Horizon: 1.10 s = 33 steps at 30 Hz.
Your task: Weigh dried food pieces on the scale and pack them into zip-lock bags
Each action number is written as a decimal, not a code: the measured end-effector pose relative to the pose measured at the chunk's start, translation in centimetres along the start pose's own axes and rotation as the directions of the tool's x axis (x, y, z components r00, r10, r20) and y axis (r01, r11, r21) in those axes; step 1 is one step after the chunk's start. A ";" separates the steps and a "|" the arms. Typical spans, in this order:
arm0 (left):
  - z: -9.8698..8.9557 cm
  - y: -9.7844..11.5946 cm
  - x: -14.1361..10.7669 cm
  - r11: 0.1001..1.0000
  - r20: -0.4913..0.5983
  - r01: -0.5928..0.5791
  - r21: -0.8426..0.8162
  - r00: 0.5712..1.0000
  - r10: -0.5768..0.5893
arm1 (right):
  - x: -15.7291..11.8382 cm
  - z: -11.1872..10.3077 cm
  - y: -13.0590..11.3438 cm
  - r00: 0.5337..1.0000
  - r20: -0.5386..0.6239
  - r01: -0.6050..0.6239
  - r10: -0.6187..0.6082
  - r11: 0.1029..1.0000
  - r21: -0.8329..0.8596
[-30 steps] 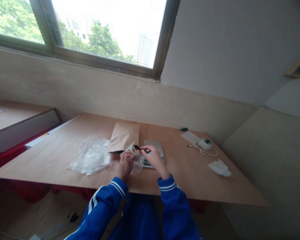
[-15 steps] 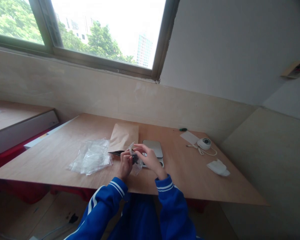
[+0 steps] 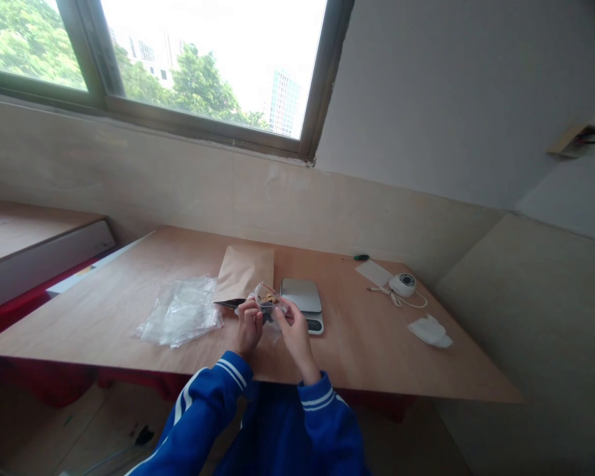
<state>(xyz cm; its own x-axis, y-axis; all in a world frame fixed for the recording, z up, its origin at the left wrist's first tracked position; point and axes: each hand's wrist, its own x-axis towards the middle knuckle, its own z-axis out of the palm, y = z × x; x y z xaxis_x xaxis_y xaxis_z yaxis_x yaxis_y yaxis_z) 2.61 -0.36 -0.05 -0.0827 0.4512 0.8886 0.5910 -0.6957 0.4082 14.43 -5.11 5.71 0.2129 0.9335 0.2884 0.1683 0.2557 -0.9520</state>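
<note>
My left hand (image 3: 248, 327) is closed on the left side of a clear plastic bag (image 3: 268, 299). On the bag's right side, my right hand (image 3: 293, 334) pinches the rim. The bag's mouth faces up, with small yellowish-brown pieces visible inside and something dark lower down. Just behind my left hand lies a brown paper bag (image 3: 245, 272), its dark opening toward me. A silver kitchen scale (image 3: 302, 296) sits behind and right of my right hand, its display uncovered. Left of my hands is a pile of clear plastic bags (image 3: 181, 312).
On the right of the wooden table (image 3: 367, 344) are a white dome-shaped device (image 3: 402, 284) with a cable, a crumpled white tissue (image 3: 430, 330), a white paper sheet (image 3: 373, 273) and a green-handled screwdriver (image 3: 361, 257). Another table (image 3: 24, 228) stands at far left.
My right hand has moved from over the bag down to its right rim, uncovering the scale's display. The bag's mouth is now spread wider, and the yellowish-brown pieces show more clearly.
</note>
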 end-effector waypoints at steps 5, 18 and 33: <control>-0.7 0.8 0.2 0.999 0.110 -0.023 -0.034 0.994 0.026 | -0.2 -0.4 0.2 1.000 -0.017 -0.013 0.016 0.983 0.183; -3.6 3.9 4.6 0.727 0.374 0.575 -0.375 0.812 -0.449 | -2.7 -3.2 -2.0 0.989 -0.147 0.061 -0.034 0.980 0.189; -6.4 10.5 11.4 0.957 0.669 -0.288 0.038 0.719 0.190 | -3.1 -3.3 2.1 0.988 -0.109 -0.067 0.108 0.942 0.329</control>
<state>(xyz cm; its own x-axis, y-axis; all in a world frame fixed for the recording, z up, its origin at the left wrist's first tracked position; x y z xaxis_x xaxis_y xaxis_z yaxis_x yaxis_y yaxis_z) 2.72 -6.09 15.65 0.5891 0.5662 0.5764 0.6199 -0.7743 0.1271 17.32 -8.30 3.21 0.3331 0.9228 0.1934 -0.1726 0.2613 -0.9497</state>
